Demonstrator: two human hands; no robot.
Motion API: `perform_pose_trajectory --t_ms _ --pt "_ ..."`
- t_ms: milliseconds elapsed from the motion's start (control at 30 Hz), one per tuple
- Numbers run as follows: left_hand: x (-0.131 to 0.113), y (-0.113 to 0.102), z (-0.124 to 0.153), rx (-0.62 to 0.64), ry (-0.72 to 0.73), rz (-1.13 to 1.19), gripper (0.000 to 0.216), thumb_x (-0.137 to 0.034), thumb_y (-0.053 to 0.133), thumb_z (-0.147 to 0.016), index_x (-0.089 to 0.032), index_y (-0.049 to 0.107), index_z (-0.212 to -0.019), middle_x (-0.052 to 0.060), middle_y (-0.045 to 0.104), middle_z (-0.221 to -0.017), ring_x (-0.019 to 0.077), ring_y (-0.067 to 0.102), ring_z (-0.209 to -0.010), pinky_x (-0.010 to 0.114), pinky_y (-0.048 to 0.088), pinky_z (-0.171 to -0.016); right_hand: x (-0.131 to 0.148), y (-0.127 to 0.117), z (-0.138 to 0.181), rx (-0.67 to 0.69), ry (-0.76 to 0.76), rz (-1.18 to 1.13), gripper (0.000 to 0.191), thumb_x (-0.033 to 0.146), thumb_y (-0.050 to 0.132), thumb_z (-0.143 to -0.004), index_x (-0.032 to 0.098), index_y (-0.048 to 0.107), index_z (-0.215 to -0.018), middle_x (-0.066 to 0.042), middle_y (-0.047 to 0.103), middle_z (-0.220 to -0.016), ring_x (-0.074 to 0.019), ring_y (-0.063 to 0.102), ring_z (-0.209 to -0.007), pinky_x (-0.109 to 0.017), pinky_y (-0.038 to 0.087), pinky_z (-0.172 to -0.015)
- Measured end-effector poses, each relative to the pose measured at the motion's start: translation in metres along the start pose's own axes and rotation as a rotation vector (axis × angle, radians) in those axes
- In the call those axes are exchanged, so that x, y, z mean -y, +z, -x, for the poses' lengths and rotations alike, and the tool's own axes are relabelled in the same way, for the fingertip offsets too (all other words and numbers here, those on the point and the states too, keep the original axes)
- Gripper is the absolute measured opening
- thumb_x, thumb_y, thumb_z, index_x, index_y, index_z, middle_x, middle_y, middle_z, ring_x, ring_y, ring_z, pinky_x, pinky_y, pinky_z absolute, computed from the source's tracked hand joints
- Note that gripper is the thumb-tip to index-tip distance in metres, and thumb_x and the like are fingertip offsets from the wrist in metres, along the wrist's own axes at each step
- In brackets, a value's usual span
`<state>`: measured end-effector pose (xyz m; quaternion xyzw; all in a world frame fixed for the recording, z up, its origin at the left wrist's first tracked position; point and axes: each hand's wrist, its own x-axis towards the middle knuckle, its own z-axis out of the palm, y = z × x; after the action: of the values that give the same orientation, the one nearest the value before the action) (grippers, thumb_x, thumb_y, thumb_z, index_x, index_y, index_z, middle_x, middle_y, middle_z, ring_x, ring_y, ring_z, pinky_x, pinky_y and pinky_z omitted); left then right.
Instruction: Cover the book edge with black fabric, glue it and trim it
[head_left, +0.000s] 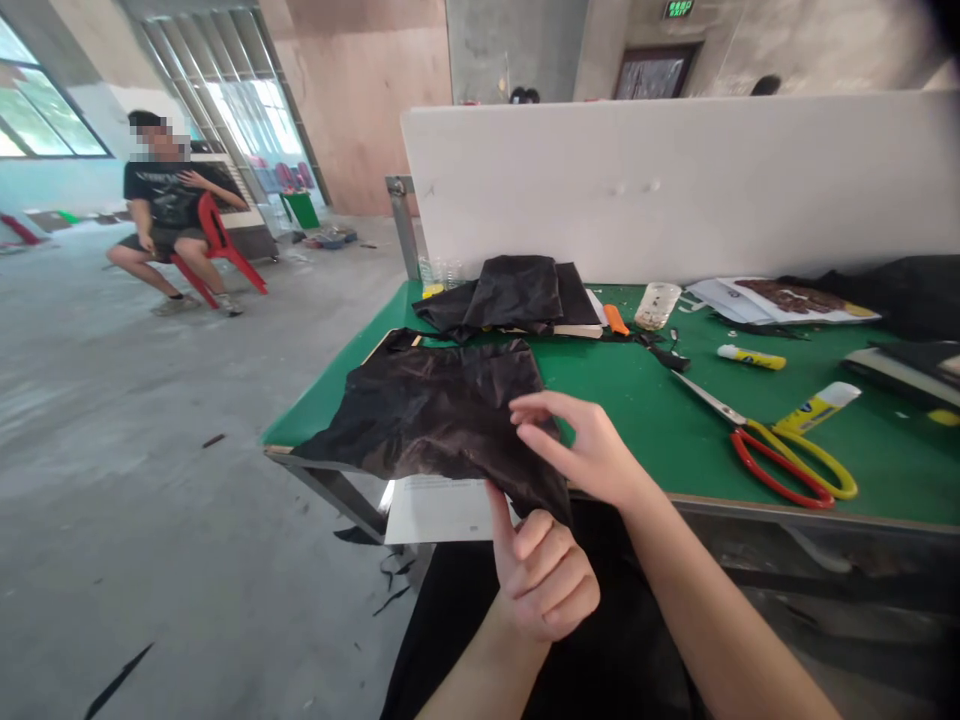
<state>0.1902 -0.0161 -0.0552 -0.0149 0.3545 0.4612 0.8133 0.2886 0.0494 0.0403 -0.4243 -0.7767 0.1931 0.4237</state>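
A thin, wrinkled black sheet (pixel 420 410) lies over the left corner of the green table, its near edge overhanging the front. Under it a white printed page (pixel 439 512) sticks out past the table edge. My left hand (pixel 546 578) is closed, fingers curled and thumb up, at the sheet's near right corner. The pinch itself is partly hidden. Just above, my right hand (pixel 581 445) has its fingers stretched out over the sheet's right side; whether the fingertips touch it I cannot tell.
Scissors (pixel 780 455) with red and yellow handles and glue sticks (pixel 751 357) lie on the green table (pixel 600 375). Behind are folded black sheets (pixel 517 290), a plastic cup (pixel 657 305) and a white panel (pixel 675 190). Someone sits on a red chair (pixel 217 240) at left.
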Motion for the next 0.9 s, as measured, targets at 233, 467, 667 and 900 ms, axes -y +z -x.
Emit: perform_pose_trajectory --t_ms 233,467,667,900 --pt "0.001 -0.008 -0.002 -0.023 0.054 -0.101 0.069 -0.085 0.041 -0.064 -0.024 0.017 -0.039 -0.016 -0.023 -0.033 0.0010 -0.023 -0.030 0.026 -0.004 -0.034 -0.012 0.022 0.063 -0.052 -0.029 0.125 0.036 0.030 0.059 -0.086 0.023 0.054 -0.120 -0.009 0.056 -0.119 -0.0233 0.050 -0.115 -0.043 0.044 -0.097" --pt "0.002 -0.035 -0.014 -0.083 -0.088 -0.153 0.066 -0.087 0.038 -0.062 -0.027 0.030 -0.036 -0.016 -0.028 -0.032 0.0035 -0.016 -0.022 0.026 0.005 -0.030 -0.006 0.019 0.058 0.032 -0.049 0.168 0.037 0.034 0.065 -0.082 0.024 0.058 -0.116 -0.007 0.059 -0.109 -0.0220 0.054 -0.105 -0.040 0.046 -0.091" --pt "-0.007 -0.030 -0.005 0.038 -0.129 -0.200 0.066 -0.088 0.040 -0.059 -0.028 0.033 -0.033 -0.015 -0.024 -0.028 0.0064 -0.006 -0.017 0.027 0.010 -0.029 0.000 0.025 0.053 0.078 -0.017 0.257 0.047 0.025 0.069 -0.076 0.022 0.054 -0.120 -0.008 0.060 -0.109 -0.0238 0.056 -0.100 -0.043 0.046 -0.087" --pt "-0.033 -0.009 0.029 0.247 -0.208 -0.302 0.072 -0.087 0.035 -0.063 -0.025 0.022 -0.027 -0.009 -0.007 -0.017 0.0065 0.004 -0.012 0.024 0.012 -0.024 0.006 0.040 0.059 -0.038 -0.008 0.367 0.029 0.007 0.049 -0.080 0.017 0.059 -0.106 -0.008 0.062 -0.093 -0.0210 0.058 -0.084 -0.036 0.049 -0.074"
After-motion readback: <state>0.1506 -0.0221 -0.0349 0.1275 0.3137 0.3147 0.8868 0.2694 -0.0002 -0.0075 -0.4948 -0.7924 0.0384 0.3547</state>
